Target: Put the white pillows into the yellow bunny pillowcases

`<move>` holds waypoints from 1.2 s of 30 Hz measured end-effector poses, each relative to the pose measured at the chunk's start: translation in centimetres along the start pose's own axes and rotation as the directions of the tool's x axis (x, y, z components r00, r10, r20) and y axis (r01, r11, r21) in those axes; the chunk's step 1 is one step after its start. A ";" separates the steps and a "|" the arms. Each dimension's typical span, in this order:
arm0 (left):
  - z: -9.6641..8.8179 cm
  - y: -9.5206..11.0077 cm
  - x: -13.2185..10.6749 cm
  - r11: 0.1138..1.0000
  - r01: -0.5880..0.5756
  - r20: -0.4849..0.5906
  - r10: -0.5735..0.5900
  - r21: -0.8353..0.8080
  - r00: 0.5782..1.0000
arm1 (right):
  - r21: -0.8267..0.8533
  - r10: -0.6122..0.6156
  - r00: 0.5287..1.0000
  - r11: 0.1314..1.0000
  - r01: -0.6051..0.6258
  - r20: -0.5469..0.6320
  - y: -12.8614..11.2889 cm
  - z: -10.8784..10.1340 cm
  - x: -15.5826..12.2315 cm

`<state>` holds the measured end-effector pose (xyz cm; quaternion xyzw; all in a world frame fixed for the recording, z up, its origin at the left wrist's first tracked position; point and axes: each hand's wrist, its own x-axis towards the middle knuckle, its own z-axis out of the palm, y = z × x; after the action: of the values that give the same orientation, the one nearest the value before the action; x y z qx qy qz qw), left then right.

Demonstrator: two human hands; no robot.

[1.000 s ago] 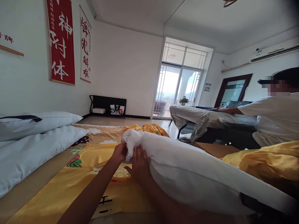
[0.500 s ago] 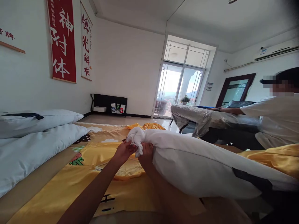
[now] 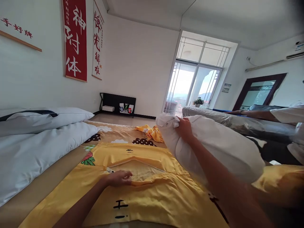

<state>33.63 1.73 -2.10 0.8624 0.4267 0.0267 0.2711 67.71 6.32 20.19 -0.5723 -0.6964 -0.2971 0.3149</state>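
Pillow (image 3: 213, 148) now in right hand (image 3: 184, 128) alone; left hand (image 3: 118, 178) moved onto cover (image 3: 154, 196).

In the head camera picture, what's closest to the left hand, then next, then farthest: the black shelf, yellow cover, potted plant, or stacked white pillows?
1. yellow cover, right under the left hand, touching it.
2. stacked white pillows, on the left beside the cover.
3. black shelf, against the far wall.
4. potted plant, farthest, beyond the glass door.

Bright daylight floods in through the glass balcony door (image 3: 192, 88), blown out to glare. Shadows are soft. Wide-angle distortion bends the walls; the near forearms at the frame's bottom blur.
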 end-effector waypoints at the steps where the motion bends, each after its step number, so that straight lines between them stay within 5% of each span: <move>1: -0.2 0.0 0.1 1.000 -0.019 0.023 0.019 0.013 1.000 | -0.026 0.012 0.999 1.000 -0.011 0.031 0.8 -0.9 0.7; 6: -1.7 -0.7 2.1 0.997 -0.081 0.067 0.081 0.004 0.994 | -0.118 0.039 0.986 0.993 -0.020 0.161 2.7 -4.4 3.1; 10: -1.4 -1.6 4.3 0.995 -0.086 0.036 0.088 -0.047 0.995 | -0.078 -0.035 0.952 0.995 0.062 0.304 0.0 -4.6 3.5; 13: -0.4 -2.0 4.7 0.990 -0.083 -0.001 0.083 -0.116 0.997 | 0.020 -0.178 0.868 0.981 0.191 0.464 -4.5 -1.6 2.9; 16: 0.1 -2.5 3.8 0.979 -0.089 0.021 0.094 -0.184 0.995 | 0.103 -0.291 0.770 0.953 0.284 0.569 -9.8 4.3 0.6; 20: -0.6 -3.7 2.4 0.943 -0.161 0.101 0.198 -0.292 0.975 | 0.182 -0.404 0.641 0.904 0.386 0.653 -16.4 12.7 -5.4; 23: -1.5 -5.0 1.9 0.891 -0.180 0.101 0.242 -0.416 0.965 | 0.264 -0.505 0.560 0.849 0.457 0.657 -19.6 16.4 -9.7; 27: -2.5 -7.0 2.3 0.957 -0.102 -0.124 0.070 -0.273 0.990 | 0.298 -0.547 0.547 0.825 0.480 0.634 -20.1 17.6 -11.7; 30: -2.6 -8.2 3.0 1.000 0.017 -0.360 -0.025 -0.025 0.933 | 0.294 -0.542 0.547 0.828 0.477 0.639 -19.3 17.5 -11.5; 36: -1.3 -9.2 3.8 0.978 0.164 -0.326 -0.113 0.133 0.939 | 0.283 -0.531 0.527 0.831 0.479 0.664 -19.5 16.9 -11.9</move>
<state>29.09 9.68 -6.21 0.8334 0.5251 0.1118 0.1312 48.56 8.82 -0.70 -0.4042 -0.9064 -0.1038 -0.0647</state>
